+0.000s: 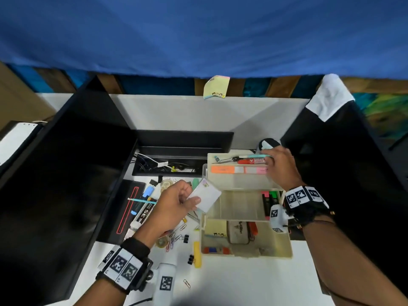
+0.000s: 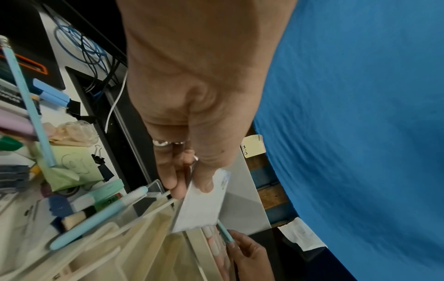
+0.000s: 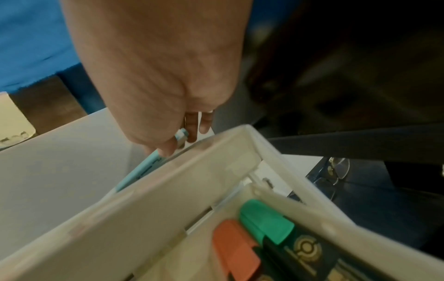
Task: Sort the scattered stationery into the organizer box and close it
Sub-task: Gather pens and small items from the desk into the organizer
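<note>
Head view, from my remote station: the organizer box [image 1: 246,217] stands open on the white bench [image 1: 242,281], its tiers stepped back toward the far edge. My left hand [image 1: 174,208] pinches a small white card [image 1: 206,196] between thumb and fingers and holds it just beside the left wall of the middle tier, above the scattered stationery. My right hand [image 1: 280,166] reaches to the right end of the top tier, its fingers closed round the end of a light blue pen [image 1: 254,156] that lies along that tier beside a red marker [image 1: 251,161]. In the next tier down lies a row of orange and pink sticky tabs [image 1: 238,170]. The middle tier holds highlighters [image 1: 270,202] with pink and green caps at its right end (the right wrist view shows the caps close, orange-pink and green). The bottom tier carries a yellow note pad [image 1: 215,228], a white case [image 1: 238,231] and small coloured pieces I cannot identify.

Left of the box, on the bench: a yellow highlighter [image 1: 197,253], black binder clips [image 1: 191,259], loose paper clips [image 1: 174,239], a tape roll [image 1: 162,242] and a light blue pencil [image 1: 141,200]. A pastel sticky-note pad [image 1: 216,87] leans at the far edge of the bench. Black monitors [image 1: 55,184] flank the work area.
</note>
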Demonstrator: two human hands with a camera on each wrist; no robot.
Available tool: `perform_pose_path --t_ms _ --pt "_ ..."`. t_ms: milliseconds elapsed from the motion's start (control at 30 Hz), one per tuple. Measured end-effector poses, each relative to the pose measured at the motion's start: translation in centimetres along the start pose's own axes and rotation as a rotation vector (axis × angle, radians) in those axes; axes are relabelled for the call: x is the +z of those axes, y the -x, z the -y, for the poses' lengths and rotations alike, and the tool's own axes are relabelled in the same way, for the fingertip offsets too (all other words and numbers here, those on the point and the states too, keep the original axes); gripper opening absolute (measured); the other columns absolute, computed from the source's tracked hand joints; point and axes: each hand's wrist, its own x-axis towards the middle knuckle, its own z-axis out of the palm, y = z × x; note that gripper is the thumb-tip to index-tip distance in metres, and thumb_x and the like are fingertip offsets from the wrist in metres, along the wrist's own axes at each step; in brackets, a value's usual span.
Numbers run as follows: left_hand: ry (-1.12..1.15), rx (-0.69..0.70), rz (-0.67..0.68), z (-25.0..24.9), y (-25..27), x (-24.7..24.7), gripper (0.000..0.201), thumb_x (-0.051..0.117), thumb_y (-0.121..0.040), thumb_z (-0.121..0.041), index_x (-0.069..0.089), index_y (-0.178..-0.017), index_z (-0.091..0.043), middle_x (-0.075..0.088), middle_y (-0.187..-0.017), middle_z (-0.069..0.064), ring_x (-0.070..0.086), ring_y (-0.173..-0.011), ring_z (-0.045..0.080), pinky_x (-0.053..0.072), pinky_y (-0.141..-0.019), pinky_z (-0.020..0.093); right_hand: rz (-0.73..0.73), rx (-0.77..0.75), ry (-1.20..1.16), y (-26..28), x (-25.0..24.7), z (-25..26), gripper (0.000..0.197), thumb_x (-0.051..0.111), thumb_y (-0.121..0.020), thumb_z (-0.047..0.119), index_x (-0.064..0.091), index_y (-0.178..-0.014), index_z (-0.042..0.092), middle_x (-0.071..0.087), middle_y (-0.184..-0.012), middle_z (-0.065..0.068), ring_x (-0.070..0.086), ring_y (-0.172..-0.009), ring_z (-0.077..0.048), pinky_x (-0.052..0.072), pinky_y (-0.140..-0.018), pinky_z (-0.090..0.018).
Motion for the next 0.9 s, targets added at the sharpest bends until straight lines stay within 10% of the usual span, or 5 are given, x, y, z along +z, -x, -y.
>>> perform_pose_path --t_ms 300,633,733,900 --pt "-0.005 -0.047 0.016 0.6 0.9 0.4 0.035 0.078 -0.093 -0.018 0.059 -0.074 -0.04 0.063 -0.07 -0.007 0.078 -0.082 0.028 0.061 -0.081 0.052 -0.063 -0.049 -0.005 0.7 0.5 0.7 0.025 0.059 -0.095 0.015 0.073 -0.116 0.017 0.057 -0.117 0.001 0.051 -0.11 -0.02 0.046 -0.102 -0.04" --pt "0.105 -0.278 0.09 3.4 3.0 1.1 0.02 0.07 -0.099 -0.015 0.051 -0.102 -0.011 0.07 -0.078 0.015 0.074 -0.067 0.024 0.06 -0.062 0.032 -0.082 -0.028 -0.001 2.4 1.0 1.3 0.035 0.057 -0.099 0.021 0.065 -0.133 0.015 0.052 -0.143 -0.01 0.045 -0.133 -0.028 0.037 -0.113 -0.047" --pt "0.123 -0.292 0.141 4.3 4.1 2.4 0.014 0.071 -0.098 -0.013 0.058 -0.094 -0.01 0.071 -0.077 0.011 0.075 -0.071 0.025 0.062 -0.065 0.033 -0.191 -0.127 -0.248 5.8 -0.9 4.7 0.018 0.062 -0.097 0.014 0.073 -0.11 0.009 0.066 -0.114 -0.006 0.061 -0.1 -0.014 0.054 -0.092 -0.037" --pt "0.154 -0.302 0.161 5.4 5.0 4.9 0.019 0.074 -0.096 -0.01 0.057 -0.088 -0.011 0.069 -0.068 0.001 0.076 -0.075 0.029 0.064 -0.067 0.037 0.518 0.021 -0.385 15.9 -1.1 9.5 0.027 0.07 -0.096 0.032 0.07 -0.073 0.019 0.072 -0.065 0.001 0.069 -0.061 -0.012 0.056 -0.06 -0.034"
